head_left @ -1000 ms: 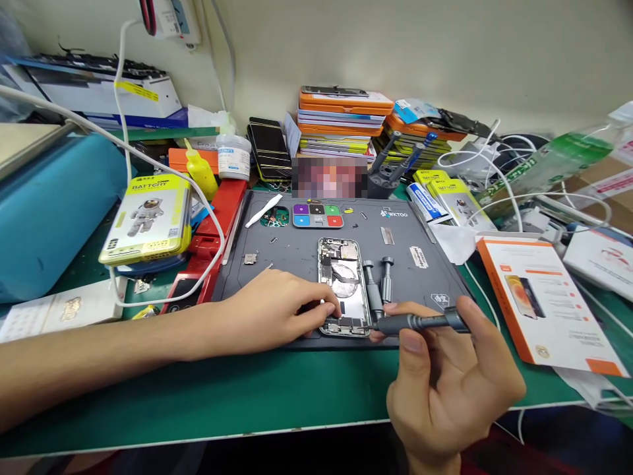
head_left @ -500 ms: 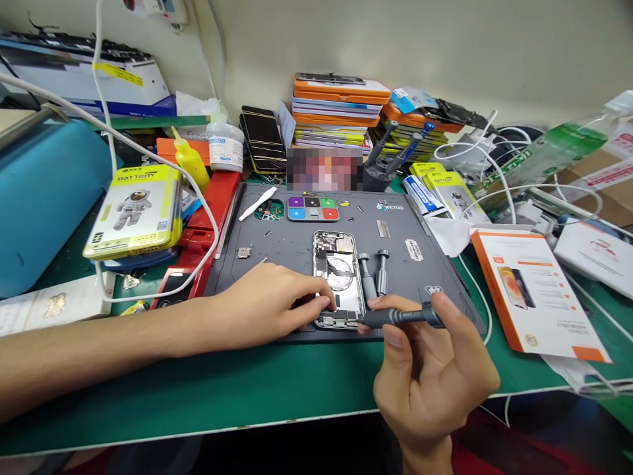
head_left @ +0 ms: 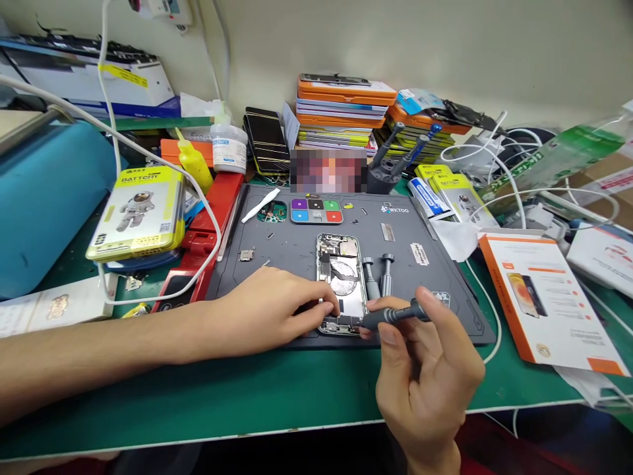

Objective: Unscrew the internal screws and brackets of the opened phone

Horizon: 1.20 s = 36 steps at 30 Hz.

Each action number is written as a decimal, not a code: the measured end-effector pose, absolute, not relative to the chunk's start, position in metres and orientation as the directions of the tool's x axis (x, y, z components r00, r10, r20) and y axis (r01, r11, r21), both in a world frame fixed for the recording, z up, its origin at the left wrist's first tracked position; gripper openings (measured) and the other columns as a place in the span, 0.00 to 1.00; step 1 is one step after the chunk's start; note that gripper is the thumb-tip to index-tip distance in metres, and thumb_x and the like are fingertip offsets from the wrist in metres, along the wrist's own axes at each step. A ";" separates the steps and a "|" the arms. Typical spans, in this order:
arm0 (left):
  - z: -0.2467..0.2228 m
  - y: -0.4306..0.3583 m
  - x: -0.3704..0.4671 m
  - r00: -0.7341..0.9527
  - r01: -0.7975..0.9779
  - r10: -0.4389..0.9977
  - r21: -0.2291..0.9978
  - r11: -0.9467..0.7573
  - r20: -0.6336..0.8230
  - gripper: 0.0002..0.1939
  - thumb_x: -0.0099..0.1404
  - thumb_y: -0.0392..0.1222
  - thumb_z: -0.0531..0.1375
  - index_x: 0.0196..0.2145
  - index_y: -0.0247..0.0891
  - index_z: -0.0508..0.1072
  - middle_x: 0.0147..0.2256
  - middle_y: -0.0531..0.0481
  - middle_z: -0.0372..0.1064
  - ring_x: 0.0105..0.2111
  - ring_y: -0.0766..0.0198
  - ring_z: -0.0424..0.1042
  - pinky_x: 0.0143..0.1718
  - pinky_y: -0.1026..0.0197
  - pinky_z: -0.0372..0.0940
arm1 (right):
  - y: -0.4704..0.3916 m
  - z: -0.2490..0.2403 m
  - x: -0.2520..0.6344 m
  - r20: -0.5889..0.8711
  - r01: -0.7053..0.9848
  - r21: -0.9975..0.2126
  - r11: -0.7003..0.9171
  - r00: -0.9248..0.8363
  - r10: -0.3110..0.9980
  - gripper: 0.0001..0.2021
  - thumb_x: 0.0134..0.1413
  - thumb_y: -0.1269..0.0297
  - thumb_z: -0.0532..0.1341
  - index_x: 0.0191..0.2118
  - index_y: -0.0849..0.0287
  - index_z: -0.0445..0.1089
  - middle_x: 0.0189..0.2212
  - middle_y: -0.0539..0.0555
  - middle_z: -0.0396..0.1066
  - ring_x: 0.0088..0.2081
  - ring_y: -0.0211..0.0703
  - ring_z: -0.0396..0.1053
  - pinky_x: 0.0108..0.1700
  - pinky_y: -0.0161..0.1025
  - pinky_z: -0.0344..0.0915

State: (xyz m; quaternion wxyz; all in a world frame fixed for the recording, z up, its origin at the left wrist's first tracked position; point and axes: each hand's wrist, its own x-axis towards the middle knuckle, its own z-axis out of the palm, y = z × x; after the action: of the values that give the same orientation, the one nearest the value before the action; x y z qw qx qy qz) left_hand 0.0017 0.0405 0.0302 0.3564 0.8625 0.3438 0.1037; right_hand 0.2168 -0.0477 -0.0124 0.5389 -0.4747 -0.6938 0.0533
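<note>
Head view: screwdriver (head_left: 374, 319) slanted at the opened phone (head_left: 352, 305)

The mat (head_left: 410, 231) underlies the phone at its near middle, likely for protection. Your left hand (head_left: 274, 303) bends its fingertips onto the phone's left side, seemingly steadying it; you can't tell if they pinch anything. Your right hand (head_left: 428, 379) grips the screwdriver, fingertip at its cap, probably for control. Spare screwdrivers (head_left: 388, 276) lie just right, handily close.
</note>
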 end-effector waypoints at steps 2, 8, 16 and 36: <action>0.030 0.040 0.002 0.744 0.520 0.665 0.682 -0.514 -0.065 0.13 0.78 0.42 0.55 0.48 0.44 0.81 0.32 0.57 0.81 0.29 0.65 0.77 0.33 0.64 0.59 | -0.048 -0.013 0.218 0.726 0.641 -0.529 0.556 0.003 0.687 0.38 0.61 0.82 0.67 0.72 0.49 0.62 0.50 0.58 0.81 0.46 0.48 0.84 0.39 0.44 0.86; 0.031 0.039 0.001 0.749 0.518 0.660 0.677 -0.523 -0.062 0.12 0.78 0.40 0.56 0.48 0.45 0.80 0.39 0.56 0.84 0.37 0.62 0.82 0.36 0.64 0.61 | -0.045 -0.011 0.219 0.823 0.661 -0.380 0.647 -0.077 0.562 0.39 0.59 0.85 0.65 0.73 0.54 0.62 0.57 0.59 0.79 0.48 0.49 0.82 0.47 0.49 0.84; 0.031 0.039 0.001 0.748 0.526 0.660 0.667 -0.528 -0.068 0.12 0.78 0.40 0.56 0.49 0.45 0.80 0.39 0.56 0.83 0.37 0.62 0.82 0.36 0.64 0.61 | -0.044 -0.007 0.222 0.834 0.681 -0.341 0.648 -0.098 0.543 0.34 0.64 0.80 0.63 0.73 0.54 0.63 0.57 0.58 0.79 0.50 0.51 0.80 0.48 0.52 0.83; 0.030 0.039 0.002 0.767 0.525 0.640 0.626 -0.577 -0.053 0.13 0.80 0.42 0.54 0.50 0.45 0.79 0.42 0.54 0.84 0.40 0.59 0.83 0.37 0.63 0.64 | -0.043 -0.006 0.222 0.828 0.697 -0.383 0.607 -0.033 0.560 0.31 0.65 0.80 0.60 0.70 0.52 0.68 0.57 0.59 0.78 0.51 0.53 0.78 0.49 0.53 0.80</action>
State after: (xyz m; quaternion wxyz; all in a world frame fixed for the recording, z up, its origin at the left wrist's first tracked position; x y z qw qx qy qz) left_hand 0.0019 0.0386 0.0296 0.3208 0.8834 0.3297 0.0896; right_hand 0.2222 -0.0432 -0.0058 0.5391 -0.4389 -0.7160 -0.0632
